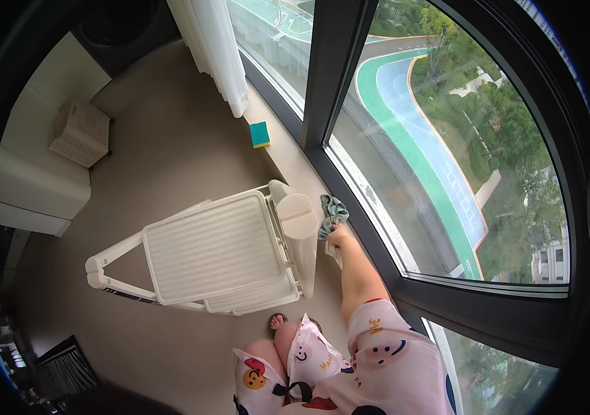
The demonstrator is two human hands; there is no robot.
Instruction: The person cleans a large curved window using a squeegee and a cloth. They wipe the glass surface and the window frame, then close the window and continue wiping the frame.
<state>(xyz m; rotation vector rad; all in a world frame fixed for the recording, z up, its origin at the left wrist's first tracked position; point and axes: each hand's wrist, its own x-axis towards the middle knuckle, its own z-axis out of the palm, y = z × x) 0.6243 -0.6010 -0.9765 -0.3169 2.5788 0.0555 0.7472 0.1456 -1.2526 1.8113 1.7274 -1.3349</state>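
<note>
My right hand (339,236) reaches out over the pale window ledge (295,161), its fingers closed on the near end of a crumpled grey-green patterned cloth (334,210). The cloth lies against the foot of the dark window frame (349,194). Something whitish (332,253) shows just below the hand; I cannot tell what it is. Farther along the ledge lies a green and yellow scouring sponge (260,135), near the hem of a white curtain (219,62). My left hand is out of view.
A cream step stool (214,246) stands tilted in view beside the ledge, close to the hand. My bent knees and a sandalled foot (277,321) are below it. Farther left are a perforated plastic basket (83,135) and white cabinets (41,171). Large windows (429,155) rise at right.
</note>
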